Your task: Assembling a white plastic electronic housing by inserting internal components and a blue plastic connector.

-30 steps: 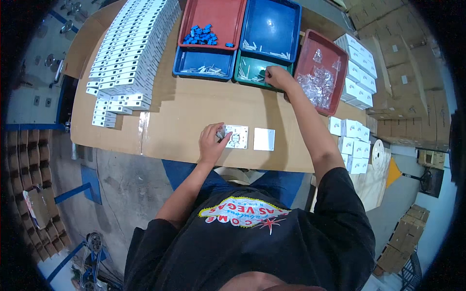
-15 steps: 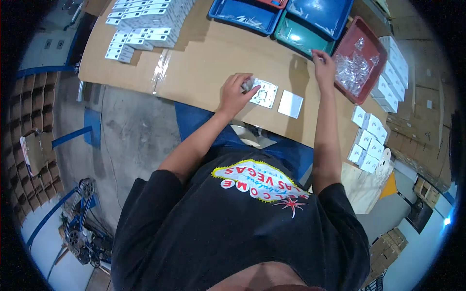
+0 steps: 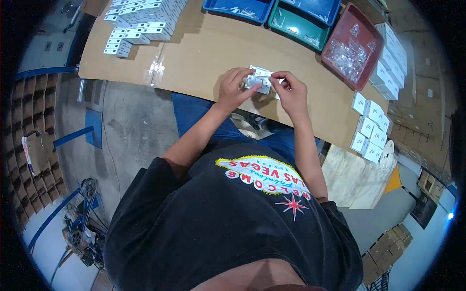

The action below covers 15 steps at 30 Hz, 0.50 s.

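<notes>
Both hands meet over a small white plate (image 3: 258,81) lying flat on the brown cardboard-covered surface (image 3: 204,53), near its front edge. The left hand (image 3: 235,88) rests on the plate's left side, fingers (image 3: 241,76) curled over its edge and touching it. The right hand (image 3: 290,90) sits just beside it on the right, thumb and forefinger pinched together at the plate's right edge; whether they hold a small part between them cannot be told. The plate lies between the two hands, partly covered by the fingertips.

Beyond the hands, at the far edge of the surface: a blue tray (image 3: 240,10), a green tray (image 3: 297,30), and a red tray (image 3: 350,48) holding clear small bags. Stacks of white boxes (image 3: 141,19) stand far left, well apart from the hands. More white boxes (image 3: 370,127) lie in a loose group at the right end. Nothing stands between the hands and the trays.
</notes>
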Tool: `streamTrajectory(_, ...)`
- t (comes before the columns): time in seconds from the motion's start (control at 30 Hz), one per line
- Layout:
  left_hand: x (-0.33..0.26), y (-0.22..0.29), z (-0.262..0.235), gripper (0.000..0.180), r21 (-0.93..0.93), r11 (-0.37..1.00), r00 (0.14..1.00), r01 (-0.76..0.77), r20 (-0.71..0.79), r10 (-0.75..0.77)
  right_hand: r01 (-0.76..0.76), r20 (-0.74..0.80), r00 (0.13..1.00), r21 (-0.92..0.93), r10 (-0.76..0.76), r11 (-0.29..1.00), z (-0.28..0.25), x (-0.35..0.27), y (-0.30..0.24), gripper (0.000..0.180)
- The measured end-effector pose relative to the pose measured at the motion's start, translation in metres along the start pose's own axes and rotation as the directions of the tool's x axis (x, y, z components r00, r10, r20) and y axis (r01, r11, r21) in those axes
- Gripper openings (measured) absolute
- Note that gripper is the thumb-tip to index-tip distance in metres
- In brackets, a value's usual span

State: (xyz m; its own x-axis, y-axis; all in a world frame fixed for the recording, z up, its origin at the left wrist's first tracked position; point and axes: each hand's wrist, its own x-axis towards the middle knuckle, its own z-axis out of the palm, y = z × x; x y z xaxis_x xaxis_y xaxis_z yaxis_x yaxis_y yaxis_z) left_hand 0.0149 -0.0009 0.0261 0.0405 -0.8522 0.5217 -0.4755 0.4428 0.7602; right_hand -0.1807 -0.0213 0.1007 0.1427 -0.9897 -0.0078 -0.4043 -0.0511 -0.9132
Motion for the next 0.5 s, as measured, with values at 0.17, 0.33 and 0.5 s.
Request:
streamTrajectory(0.17, 0.002, 0.031, -0.011, 0.047, 0.014, 0.998, 0.998, -0.061, -0.010, 0.061, 0.106, -0.013, 0.994, -0.037, -0.106, 0.994, -0.004, -0.018, -0.023, 0.012)
streamTrajectory(0.33, 0.008, 0.049, -0.020, 0.053, 0.012, 0.993, 0.991, -0.119, 0.069, 0.118, 0.175, -0.039, 0.984, -0.005, -0.176, 0.984, -0.004, -0.025, -0.029, 0.012)
streamTrajectory(0.5, 0.013, 0.058, -0.023, 0.050, 0.028, 0.989, 0.987, -0.148, 0.074, 0.145, 0.144, 0.016, 0.989, 0.102, -0.147, 0.984, -0.009, -0.022, -0.039, 0.013)
